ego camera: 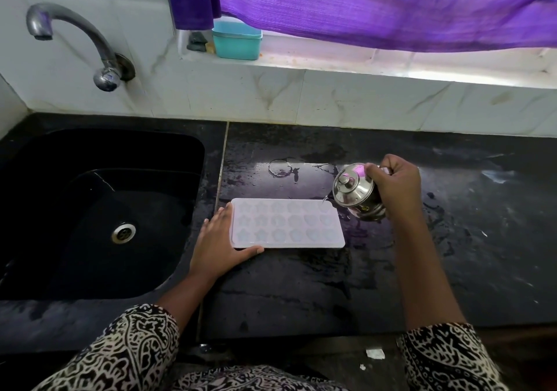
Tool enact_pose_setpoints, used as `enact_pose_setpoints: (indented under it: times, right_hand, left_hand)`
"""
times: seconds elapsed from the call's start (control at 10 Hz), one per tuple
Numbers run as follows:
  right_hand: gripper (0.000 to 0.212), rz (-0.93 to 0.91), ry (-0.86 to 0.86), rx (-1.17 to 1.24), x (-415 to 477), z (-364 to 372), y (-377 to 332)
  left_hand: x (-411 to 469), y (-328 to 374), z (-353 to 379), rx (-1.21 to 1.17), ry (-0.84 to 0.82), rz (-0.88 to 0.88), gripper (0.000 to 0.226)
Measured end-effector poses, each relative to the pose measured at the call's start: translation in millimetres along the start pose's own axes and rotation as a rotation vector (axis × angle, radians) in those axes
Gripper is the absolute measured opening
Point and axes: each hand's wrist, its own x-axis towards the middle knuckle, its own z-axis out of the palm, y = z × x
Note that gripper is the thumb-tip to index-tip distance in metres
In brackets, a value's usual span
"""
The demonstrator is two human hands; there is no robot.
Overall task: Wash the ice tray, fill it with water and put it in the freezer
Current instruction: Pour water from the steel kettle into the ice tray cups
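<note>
A pale lilac ice tray (287, 225) with star and heart moulds lies flat on the black counter (301, 285), just right of the sink. My left hand (221, 241) rests with straight fingers against the tray's left edge, its thumb along the front edge. My right hand (394, 184) grips a small steel lidded pot (357, 193), tilted left over the tray's far right corner. A thin stream of water runs from the pot onto that corner.
A black sink (99, 209) with a steel drain lies to the left, under a wall tap (75, 39). The wet counter stretches right. A teal box (237, 41) stands on the window ledge below a purple curtain (376, 4).
</note>
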Motion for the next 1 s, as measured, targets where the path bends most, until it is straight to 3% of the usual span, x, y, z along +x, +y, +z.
enact_pose_setpoints:
  times: [1.0]
  right_hand:
    - [0.036,-0.003,0.025,0.060,7.3,-1.0,-5.7]
  left_hand:
    - [-0.7,2.1,-2.3,0.006,-0.012,-0.004,0.127]
